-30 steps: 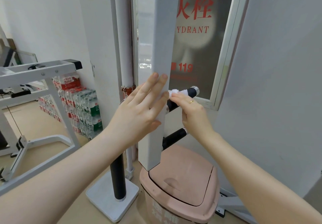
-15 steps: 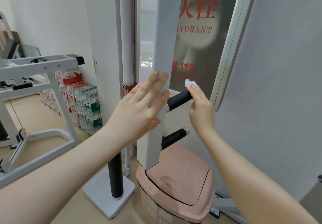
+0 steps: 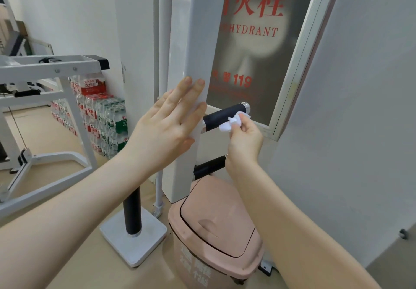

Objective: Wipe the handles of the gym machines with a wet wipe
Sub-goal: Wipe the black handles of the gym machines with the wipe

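Your right hand (image 3: pixel 244 139) pinched the wipe (image 3: pixel 231 122) against the upper handle (image 3: pixel 225 115) (mid-wipe, I judge); your left hand (image 3: pixel 166 126) lay flat on the post (image 3: pixel 191 63). The lower handle (image 3: pixel 209 166) looked left to do.

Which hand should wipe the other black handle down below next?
The right hand, probably. It already pinches the wet wipe at the upper handle, just above the lower handle. The left hand rests flat on the white post.
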